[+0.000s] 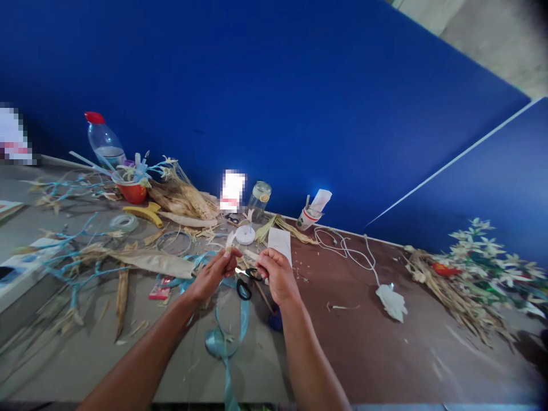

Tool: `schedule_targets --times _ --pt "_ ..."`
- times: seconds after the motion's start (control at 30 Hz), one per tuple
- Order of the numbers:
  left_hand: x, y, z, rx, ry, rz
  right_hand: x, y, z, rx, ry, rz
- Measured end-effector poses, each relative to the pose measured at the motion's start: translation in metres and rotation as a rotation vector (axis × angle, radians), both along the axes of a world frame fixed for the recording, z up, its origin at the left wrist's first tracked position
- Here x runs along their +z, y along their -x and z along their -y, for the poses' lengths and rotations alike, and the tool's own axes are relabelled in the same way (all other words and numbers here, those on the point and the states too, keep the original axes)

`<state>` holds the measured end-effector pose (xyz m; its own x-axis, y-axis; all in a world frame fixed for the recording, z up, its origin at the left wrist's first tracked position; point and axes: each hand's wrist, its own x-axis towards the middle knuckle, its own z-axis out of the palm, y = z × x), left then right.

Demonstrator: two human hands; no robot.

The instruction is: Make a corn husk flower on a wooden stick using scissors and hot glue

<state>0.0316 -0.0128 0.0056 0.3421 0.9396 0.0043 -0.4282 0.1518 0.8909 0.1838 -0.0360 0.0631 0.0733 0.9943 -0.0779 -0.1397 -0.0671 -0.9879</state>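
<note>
Over the middle of the table, my left hand [216,273] pinches a small pale petal-like piece of husk [231,240] that points upward. My right hand [277,275], fingers pressed together, grips the end of a narrow cream husk strip [250,253] reaching toward the left hand. Between and below the hands lie black-handled scissors [244,289], partly covered by the right fingers. Light-blue ribbon [216,343] is coiled nearer to me, with a length trailing to the table's front edge. A white tape roll [245,234] sits just beyond the hands.
Dried husks [184,200], a red cup [132,192] of blue-wrapped stems, a yellow-handled tool [145,214] and a bottle [105,142] stand left. Behind are a glass jar [260,197] and a white cup [308,217]. A white cable [349,248] and a flower bunch [488,268] lie right.
</note>
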Motion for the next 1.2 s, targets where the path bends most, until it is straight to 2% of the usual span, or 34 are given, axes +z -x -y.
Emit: schedule_targets --times 0.1,0.3,0.4,0.57,0.7,0.83,0.97,1.2 --pt "-0.001 0.002 -0.002 0.008 -0.013 -0.039 -0.001 0.002 0.002 0.008 0.015 -0.008" --pt "0.003 0.009 -0.004 -0.045 -0.153 -0.314 -0.003 -0.001 0.003 0.043 0.017 0.037" --pt "0.007 0.009 -0.002 -0.012 -0.049 -0.232 -0.001 -0.003 0.003 0.028 0.027 0.019" --pt "0.013 0.007 0.0 -0.025 0.168 0.116 -0.005 -0.004 0.004 0.037 0.054 0.01" --pt "0.015 0.009 -0.003 0.013 0.251 0.185 -0.008 -0.005 0.004 0.056 0.06 -0.02" --pt "0.011 0.009 -0.005 0.026 0.268 0.133 -0.008 -0.004 0.004 0.083 0.05 -0.051" --pt "0.005 0.008 -0.005 -0.041 0.221 0.094 -0.007 -0.003 0.004 0.102 0.068 -0.058" --pt "0.008 0.012 -0.001 -0.122 0.114 0.093 0.001 -0.004 0.002 0.116 0.111 -0.049"
